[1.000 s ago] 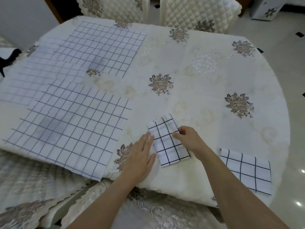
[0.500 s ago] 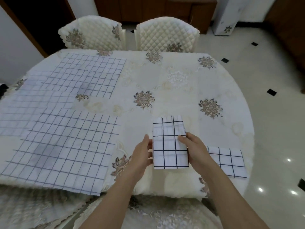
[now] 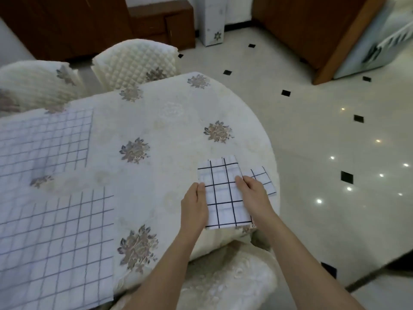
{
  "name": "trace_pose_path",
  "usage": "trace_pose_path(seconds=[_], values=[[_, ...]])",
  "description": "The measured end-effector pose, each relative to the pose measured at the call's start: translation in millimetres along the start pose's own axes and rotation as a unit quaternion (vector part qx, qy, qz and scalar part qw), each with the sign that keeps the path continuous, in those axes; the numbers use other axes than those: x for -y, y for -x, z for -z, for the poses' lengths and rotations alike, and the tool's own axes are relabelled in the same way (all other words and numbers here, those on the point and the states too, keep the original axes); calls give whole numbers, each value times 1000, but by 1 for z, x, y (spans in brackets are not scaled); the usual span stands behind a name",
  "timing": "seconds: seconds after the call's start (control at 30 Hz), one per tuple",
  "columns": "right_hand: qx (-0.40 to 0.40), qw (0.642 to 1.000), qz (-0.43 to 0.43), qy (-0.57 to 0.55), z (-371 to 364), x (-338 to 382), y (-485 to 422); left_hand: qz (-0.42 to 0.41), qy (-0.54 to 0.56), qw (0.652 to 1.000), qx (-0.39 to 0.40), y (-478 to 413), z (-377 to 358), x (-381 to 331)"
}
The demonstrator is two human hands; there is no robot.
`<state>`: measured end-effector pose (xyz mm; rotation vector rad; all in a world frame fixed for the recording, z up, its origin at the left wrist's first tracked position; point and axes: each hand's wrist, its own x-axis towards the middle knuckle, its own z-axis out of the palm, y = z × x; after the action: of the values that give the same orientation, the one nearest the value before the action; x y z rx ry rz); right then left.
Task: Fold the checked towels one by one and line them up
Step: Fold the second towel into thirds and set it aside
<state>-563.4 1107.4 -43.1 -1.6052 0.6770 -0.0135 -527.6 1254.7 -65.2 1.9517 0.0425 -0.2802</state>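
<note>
A folded white towel with dark checks (image 3: pixel 223 193) is held near the table's right front edge. My left hand (image 3: pixel 194 205) grips its left edge and my right hand (image 3: pixel 253 195) grips its right edge, thumbs on top. Another folded checked towel (image 3: pixel 264 180) lies just to its right, partly covered by my right hand and the held towel. Two unfolded checked towels lie flat on the left: one near the front (image 3: pixel 55 242) and one further back (image 3: pixel 44 139).
The round table (image 3: pixel 169 121) wears a cream cloth with flower patterns. Two quilted chairs (image 3: pixel 134 61) stand at the far side and a cushioned chair (image 3: pixel 228 280) is below my arms. Tiled floor lies to the right.
Both hands have moved the folded towel to the right, up against the other folded towel. My view has swung right, toward the table's edge and the floor.
</note>
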Motion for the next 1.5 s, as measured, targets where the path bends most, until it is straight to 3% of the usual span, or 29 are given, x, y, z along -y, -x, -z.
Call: trace_pose_path(seconds=[0.23, 0.63, 1.13, 1.5], values=[[-159, 986, 21, 52, 63, -23, 19, -61, -30, 992, 103, 16, -58, -27], [-275, 956, 22, 100, 177, -40, 9, -149, -84, 969, 176, 16, -178, -74], [-192, 981, -13, 39, 384, -35, -146, -99, -62, 983, 139, -46, -393, -158], [-122, 991, -12, 49, 422, -9, -233, -67, -77, 992, 71, -107, -444, -190]])
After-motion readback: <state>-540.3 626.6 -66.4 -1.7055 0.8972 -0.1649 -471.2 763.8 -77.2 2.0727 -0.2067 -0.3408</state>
